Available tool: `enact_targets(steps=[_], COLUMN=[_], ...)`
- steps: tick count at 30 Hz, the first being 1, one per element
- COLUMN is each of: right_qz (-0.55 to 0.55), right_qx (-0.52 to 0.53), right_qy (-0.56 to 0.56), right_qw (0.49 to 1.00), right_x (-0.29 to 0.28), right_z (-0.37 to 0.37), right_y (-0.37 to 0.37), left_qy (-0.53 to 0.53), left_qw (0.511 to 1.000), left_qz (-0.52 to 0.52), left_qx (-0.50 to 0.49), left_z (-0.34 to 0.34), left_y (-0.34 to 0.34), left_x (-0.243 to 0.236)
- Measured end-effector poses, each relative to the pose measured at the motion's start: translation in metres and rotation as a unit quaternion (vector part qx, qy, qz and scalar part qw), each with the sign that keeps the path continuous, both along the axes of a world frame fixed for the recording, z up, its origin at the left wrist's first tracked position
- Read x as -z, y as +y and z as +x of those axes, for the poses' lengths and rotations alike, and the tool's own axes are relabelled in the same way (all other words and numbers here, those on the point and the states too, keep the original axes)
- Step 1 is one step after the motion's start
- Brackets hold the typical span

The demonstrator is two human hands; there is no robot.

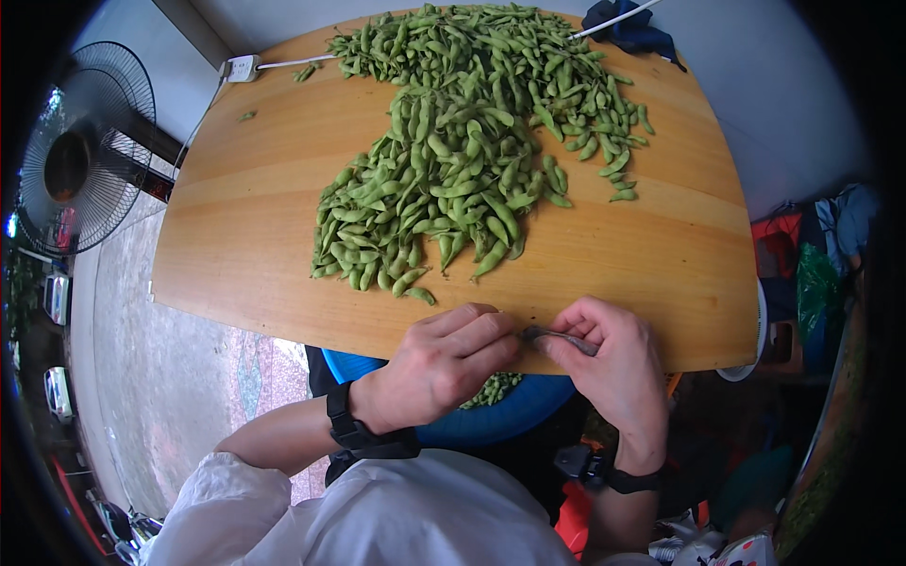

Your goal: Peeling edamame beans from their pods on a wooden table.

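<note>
A big heap of green soybean pods (453, 160) is spread over the wooden tabletop (651, 274). At the near edge of the table my right hand (613, 354) is closed round a slim dark metal tool (563, 340), its tip pointing left; its exact kind is hard to make out. Right beside that tip are the curled fingers of my left hand (453, 354). They are pressed together, and whatever they hold is hidden from view. Below my hands, a blue basin (491, 429) with small green beans (493, 389) in it shows partly under the table edge.
A standing fan (75, 156) is at the left. A white power strip (243, 68) with its cable lies at the table's far left corner. Dark cloth (632, 33) sits at the far right. Bags and clothes (816, 274) are piled right of the table.
</note>
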State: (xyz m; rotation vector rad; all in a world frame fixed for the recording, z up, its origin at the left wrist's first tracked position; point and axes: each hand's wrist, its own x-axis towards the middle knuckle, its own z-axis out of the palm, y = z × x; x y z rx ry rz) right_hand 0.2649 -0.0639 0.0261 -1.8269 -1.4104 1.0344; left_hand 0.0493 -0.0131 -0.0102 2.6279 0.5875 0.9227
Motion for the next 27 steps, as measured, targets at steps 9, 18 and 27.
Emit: enact_targets(steps=[9,18,27], right_qz=[-0.07,-0.079,-0.065], right_qx=[-0.03,-0.049,-0.049], right_qy=[-0.054,-0.1,-0.101], right_qw=[0.996,0.991,0.991], right_x=[-0.011,-0.016,-0.015], right_z=[-0.002,-0.001,-0.004], right_y=[0.012,0.019,0.019], left_qy=[-0.003,0.079,0.032], left_qw=[1.0,0.988,0.989], left_qz=[0.001,-0.117,-0.103], left_qx=[0.001,0.06,0.1], left_z=[0.001,0.011,-0.006], left_y=[-0.001,0.02,0.018], left_x=[0.006,-0.017,-0.011])
